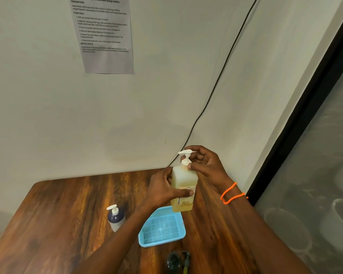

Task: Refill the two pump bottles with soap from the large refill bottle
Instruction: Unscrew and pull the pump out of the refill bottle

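Observation:
I hold a pale yellow pump bottle (183,186) upright above the blue basket (162,228). My left hand (162,186) grips its body from the left, thumb across the label. My right hand (204,165) pinches the white pump collar at the neck, fingers curled behind the pump head (186,152). A second pump bottle (115,217), dark blue on top and clear below with a white pump, stands on the wooden table (57,214) to the left. A dark, blurred bottle-like object (174,261) lies near the table's front edge.
The blue mesh basket holds nothing. A white wall with a printed sheet (105,34) and a black cable (216,84) rises behind the table. A dark-framed glass partition (309,155) stands on the right.

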